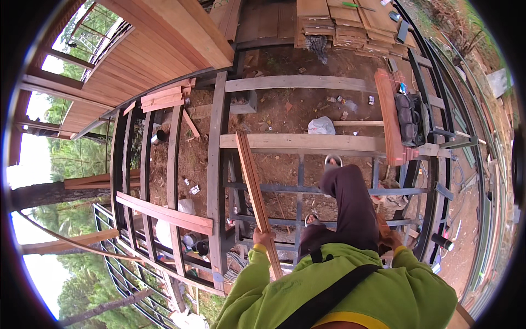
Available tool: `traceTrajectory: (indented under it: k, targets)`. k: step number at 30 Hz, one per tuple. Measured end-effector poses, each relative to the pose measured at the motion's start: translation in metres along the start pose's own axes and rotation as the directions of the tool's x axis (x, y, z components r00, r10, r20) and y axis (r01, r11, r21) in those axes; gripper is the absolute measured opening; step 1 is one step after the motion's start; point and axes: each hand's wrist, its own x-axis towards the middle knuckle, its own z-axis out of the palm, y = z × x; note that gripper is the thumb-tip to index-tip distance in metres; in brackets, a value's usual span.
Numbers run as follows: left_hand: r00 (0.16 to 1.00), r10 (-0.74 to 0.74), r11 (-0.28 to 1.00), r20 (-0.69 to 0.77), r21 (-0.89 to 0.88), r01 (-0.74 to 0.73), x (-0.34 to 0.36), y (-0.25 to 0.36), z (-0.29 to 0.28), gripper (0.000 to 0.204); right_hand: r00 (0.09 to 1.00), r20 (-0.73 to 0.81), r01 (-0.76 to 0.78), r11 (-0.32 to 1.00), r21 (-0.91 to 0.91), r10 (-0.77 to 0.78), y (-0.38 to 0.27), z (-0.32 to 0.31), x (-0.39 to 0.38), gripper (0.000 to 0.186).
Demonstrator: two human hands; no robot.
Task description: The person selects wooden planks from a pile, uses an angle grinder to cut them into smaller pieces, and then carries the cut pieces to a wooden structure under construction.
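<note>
My left hand (264, 237) is closed around a long narrow reddish-brown wooden board (253, 183). Lengthwise grooves or stacked edges show along it. Its far end reaches the beam in front, and its near end passes beside my green sleeve. My right hand (389, 239) is low beside my dark trouser leg, next to a brown patch. Its fingers are partly hidden, and I cannot tell whether it grips anything. My sandalled feet are among the beams and dark metal bars (301, 189) of an open floor frame.
A wide timber beam (301, 143) crosses ahead, with bare soil below the gaps. On the right, a dark tool bag (410, 118) lies by stacked reddish boards (388, 109). Piled planks (334, 24) stand at the back. A loose board (164, 213) spans the left joists.
</note>
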Motion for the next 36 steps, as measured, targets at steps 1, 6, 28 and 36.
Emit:
traceTrajectory:
  k: [1, 6, 28, 36]
  targets:
    - [1.0, 0.012, 1.0, 0.026, -0.013, -0.012, 0.017, 0.019, 0.001, 0.048, 0.996, 0.053, -0.066, 0.998, -0.008, 0.066, -0.011, -0.009, 0.014, 0.064]
    - [1.0, 0.011, 1.0, 0.022, 0.015, -0.011, 0.058, 0.159, 0.028, 0.051, 0.965, 0.175, -0.197, 0.98, -0.007, 0.195, -0.039, -0.048, 0.108, 0.066]
    - [0.998, 0.031, 0.963, 0.056, 0.266, -0.045, 0.123, 0.636, -0.058, 0.06, 0.983, -0.137, 0.123, 0.992, -0.015, -0.124, -0.429, -0.581, 0.156, 0.082]
    - [0.994, -0.052, 0.983, 0.091, 0.182, 0.035, 0.233, 0.765, -0.083, 0.064, 0.997, 0.015, 0.08, 0.992, -0.093, -0.079, -0.523, -0.628, 0.172, 0.073]
